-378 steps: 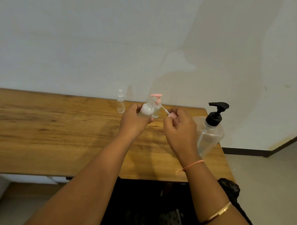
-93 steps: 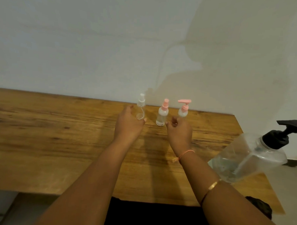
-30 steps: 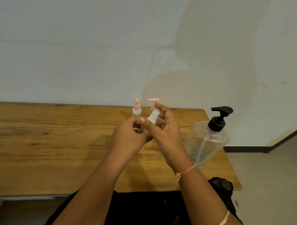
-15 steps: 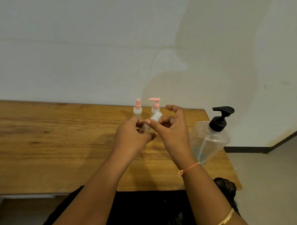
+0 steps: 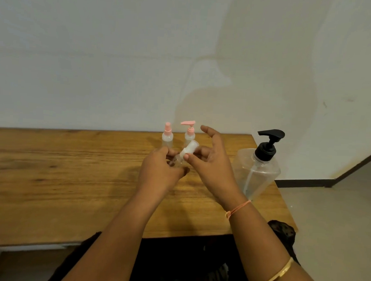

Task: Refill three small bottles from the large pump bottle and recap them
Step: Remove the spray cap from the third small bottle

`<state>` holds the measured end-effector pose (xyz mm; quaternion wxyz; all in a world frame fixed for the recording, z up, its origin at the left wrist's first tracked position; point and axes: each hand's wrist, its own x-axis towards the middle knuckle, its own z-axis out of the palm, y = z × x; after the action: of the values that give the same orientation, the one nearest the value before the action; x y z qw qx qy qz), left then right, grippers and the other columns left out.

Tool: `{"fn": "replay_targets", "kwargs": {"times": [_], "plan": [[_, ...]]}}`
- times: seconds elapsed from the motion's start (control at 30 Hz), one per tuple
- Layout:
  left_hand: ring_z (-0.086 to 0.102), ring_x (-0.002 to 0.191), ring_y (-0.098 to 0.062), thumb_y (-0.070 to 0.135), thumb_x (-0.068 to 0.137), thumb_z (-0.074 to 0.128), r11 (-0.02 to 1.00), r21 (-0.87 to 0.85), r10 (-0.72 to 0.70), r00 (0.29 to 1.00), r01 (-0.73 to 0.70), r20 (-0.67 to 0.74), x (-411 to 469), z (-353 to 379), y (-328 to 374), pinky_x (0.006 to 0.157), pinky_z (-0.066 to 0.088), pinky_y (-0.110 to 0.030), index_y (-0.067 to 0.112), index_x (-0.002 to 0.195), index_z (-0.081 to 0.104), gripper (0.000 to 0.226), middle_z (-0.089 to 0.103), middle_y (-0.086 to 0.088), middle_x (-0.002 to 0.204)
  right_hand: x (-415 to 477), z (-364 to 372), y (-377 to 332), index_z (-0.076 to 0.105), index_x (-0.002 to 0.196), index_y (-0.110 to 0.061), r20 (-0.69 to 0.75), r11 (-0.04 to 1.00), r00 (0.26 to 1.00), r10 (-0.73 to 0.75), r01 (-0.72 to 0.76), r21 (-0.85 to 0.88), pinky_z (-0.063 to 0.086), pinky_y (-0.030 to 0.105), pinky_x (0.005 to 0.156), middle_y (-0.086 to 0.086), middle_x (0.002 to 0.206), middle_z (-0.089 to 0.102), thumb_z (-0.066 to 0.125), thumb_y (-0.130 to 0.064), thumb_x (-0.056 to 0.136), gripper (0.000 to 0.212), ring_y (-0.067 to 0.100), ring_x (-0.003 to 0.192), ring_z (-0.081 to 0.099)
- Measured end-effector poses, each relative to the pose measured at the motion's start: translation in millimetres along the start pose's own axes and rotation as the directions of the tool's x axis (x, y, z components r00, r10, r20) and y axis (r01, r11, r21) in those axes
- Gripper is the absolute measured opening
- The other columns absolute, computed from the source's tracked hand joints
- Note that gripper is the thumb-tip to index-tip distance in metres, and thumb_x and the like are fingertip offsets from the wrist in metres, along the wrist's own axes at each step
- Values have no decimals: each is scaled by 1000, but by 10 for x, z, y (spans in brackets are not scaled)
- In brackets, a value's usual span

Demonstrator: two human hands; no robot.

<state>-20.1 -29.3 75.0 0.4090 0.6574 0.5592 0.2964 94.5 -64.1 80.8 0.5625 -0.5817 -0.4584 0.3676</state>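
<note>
1. You are working the white cap (image 5: 190,147) of a clear small bottle (image 5: 177,159). It sits where the neck would be, so this looks like the cap step on one of the three. Whether you are loosening or tightening it cannot be told from this view.
2. Your left hand (image 5: 160,171) curls its fingers round the bottle's lower body. Your right hand (image 5: 211,162) pinches the cap between thumb and a finger, with the other fingers lifted and spread.
3. The bottle is in the air above the bench (image 5: 51,177), in front of the pink spray bottle (image 5: 167,136) and the pink pump bottle (image 5: 189,132). Both of those stand upright and capped near the back edge.
4. Its long axis is tilted. The base lies low in your left hand, and the capped end points up, away from you and to the right.
5. The large pump bottle (image 5: 256,173) stands upright on the bench to your right, black spout facing left, touched by neither hand.
6. If the cap is coming off, the next move calls for standing the bottle upright and bringing its narrow neck close under the black spout. You need one hand free to press the pump.
7. If it is going on, keep the threads square; the tilt invites a crooked seat or a spill.
</note>
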Motion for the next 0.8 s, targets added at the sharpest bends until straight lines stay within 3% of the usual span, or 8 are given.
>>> {"fn": "replay_targets", "kwargs": {"times": [0.1,0.17,0.27,0.37,0.43,0.57,0.67,0.8], "plan": [[62,85,-12,25,72,79,1000,11,18,1000,-18,8,-11,7,5,62,47,-25,25,89,57,28,64,4,96,-14,18,-22,31,122,-41,11,999,999,41,-41,18,51,17,69,5,107,62,75,-18,78,66,10,94,64],[62,86,-12,24,72,79,999,23,24,1000,-25,15,-20,20,16,66,51,-29,24,90,57,29,63,4,97,5,50,8,34,119,-36,-77,994,996,42,-49,-98,53,24,70,4,99,61,79,-27,73,65,14,90,63],[63,85,-14,24,70,81,1000,16,-2,1000,2,24,-15,20,13,73,54,-36,23,88,57,30,64,5,95,29,34,49,38,119,-33,-101,995,994,50,-58,-78,54,34,77,12,92,66,78,-16,74,63,19,87,65],[62,82,-13,24,70,81,1000,9,-18,1000,17,14,-6,0,-3,69,52,-34,25,86,58,28,63,8,90,21,-15,27,32,128,-36,39,991,996,79,-82,105,54,28,81,14,101,67,70,-2,80,70,17,93,66],[61,83,-12,25,71,80,1000,22,-12,1000,12,18,-6,1,-5,65,49,-29,24,89,57,28,61,9,90,10,8,15,28,135,-36,47,991,994,97,-101,82,53,24,80,7,110,62,75,-14,78,77,14,100,63],[63,84,-14,23,69,81,1000,18,-11,1000,11,17,2,11,-5,65,50,-29,22,89,59,30,64,6,92,35,45,63,37,126,-31,-98,992,994,50,-62,-114,52,29,76,9,92,65,79,-22,73,68,15,86,63],[63,82,-13,21,70,80,1000,14,-20,1000,20,14,6,-7,-16,65,50,-29,23,91,59,30,64,6,92,33,5,50,34,127,-35,-8,998,998,60,-59,13,54,31,80,16,97,66,72,-6,79,68,17,89,65],[63,88,-14,21,71,79,999,33,-4,1000,4,3,13,-7,-32,70,52,-33,22,95,59,31,64,4,98,26,21,29,31,134,-33,-21,995,997,81,-82,-50,51,23,75,7,100,63,78,-25,75,76,9,90,63]]}}
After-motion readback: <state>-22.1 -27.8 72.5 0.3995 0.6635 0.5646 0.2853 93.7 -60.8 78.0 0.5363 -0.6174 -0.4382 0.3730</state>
